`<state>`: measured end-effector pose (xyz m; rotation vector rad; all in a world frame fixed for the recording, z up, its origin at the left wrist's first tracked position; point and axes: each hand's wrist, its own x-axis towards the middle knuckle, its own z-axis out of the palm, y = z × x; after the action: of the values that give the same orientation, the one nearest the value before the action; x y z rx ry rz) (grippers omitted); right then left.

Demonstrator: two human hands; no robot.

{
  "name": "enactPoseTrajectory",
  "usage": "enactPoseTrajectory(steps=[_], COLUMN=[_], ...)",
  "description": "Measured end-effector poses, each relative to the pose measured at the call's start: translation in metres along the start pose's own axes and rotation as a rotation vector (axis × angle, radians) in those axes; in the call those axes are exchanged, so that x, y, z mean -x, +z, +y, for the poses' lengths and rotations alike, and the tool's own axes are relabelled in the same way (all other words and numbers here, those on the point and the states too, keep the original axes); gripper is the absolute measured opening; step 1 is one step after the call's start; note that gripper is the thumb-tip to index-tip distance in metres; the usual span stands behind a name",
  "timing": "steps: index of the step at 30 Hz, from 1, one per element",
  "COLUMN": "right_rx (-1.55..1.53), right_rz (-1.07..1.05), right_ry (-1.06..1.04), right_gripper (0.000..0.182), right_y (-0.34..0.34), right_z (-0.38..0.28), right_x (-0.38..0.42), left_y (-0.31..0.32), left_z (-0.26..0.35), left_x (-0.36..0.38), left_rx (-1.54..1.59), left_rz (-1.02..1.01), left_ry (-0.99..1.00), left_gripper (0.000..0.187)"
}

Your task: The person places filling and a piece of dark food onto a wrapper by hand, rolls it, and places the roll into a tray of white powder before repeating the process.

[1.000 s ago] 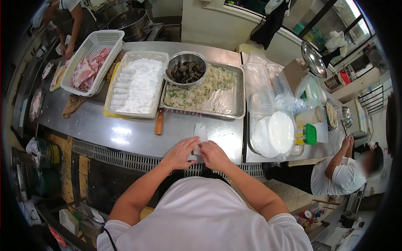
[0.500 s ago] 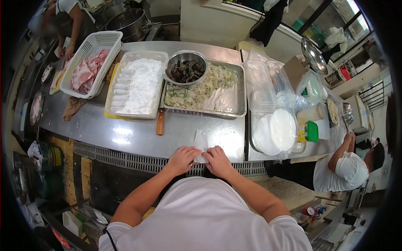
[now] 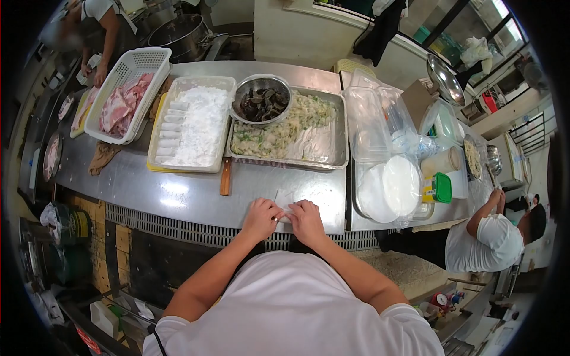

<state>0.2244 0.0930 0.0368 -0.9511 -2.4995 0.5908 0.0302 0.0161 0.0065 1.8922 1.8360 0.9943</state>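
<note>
Both my hands meet over a thin white wrapper lying on the steel counter near its front edge. My left hand closes its fingers on the wrapper's left side. Opposite it, my right hand pinches the right side. Part of the wrapper is hidden under the fingers. Beyond them a wooden knife handle sticks out between a tub of white powder with white rolls along its left, and a metal tray of chopped filling. A steel bowl of dark pieces rests on the tray.
A white basket of raw meat and a brown cloth are at the left. Round white sheets and a green-lidded tub stand at the right. One person works at far right, another at upper left.
My hands have moved slightly up the counter and closer together, with the fingers curled further in. Less of the wrapper shows beyond them.
</note>
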Motion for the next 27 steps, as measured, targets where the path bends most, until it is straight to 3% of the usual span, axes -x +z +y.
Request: enactPoseTrajectory(steps=[1,7,10,13,22,25,27], right_rx=[-0.006,0.115,0.117,0.101,0.065,0.089,0.091], right_rz=[0.063,-0.098,-0.141,-0.198,-0.157,-0.138,-0.144], right_ry=[-0.008,-0.203,-0.228,-0.195,-0.135,-0.107,-0.090], right_gripper=[0.033,0.027,0.026,0.023,0.022,0.023,0.025], right_y=[-0.004,-0.003,0.002,-0.001,-0.001,0.001,0.003], right_z=[-0.005,-0.002,0.009,0.011,0.011,0.013,0.015], right_x=[-0.003,-0.002,-0.007,-0.011,-0.016,-0.020,-0.022], left_y=[0.000,-0.006,-0.024,-0.031,-0.018,-0.013,-0.013], left_z=[0.000,-0.003,-0.006,-0.013,-0.019,-0.016,-0.014], left_x=[-0.004,-0.022,-0.023,-0.016,-0.014,-0.020,-0.021], left_rx=[-0.007,-0.072,0.042,0.029,-0.013,-0.044,-0.023], left_rz=[-0.017,-0.178,-0.047,-0.131,-0.046,0.001,0.018], left_ry=[-0.039,-0.132,0.060,0.214,0.145,0.074,0.160], left_gripper=[0.011,0.015,0.025,0.029,0.018,0.025,0.031])
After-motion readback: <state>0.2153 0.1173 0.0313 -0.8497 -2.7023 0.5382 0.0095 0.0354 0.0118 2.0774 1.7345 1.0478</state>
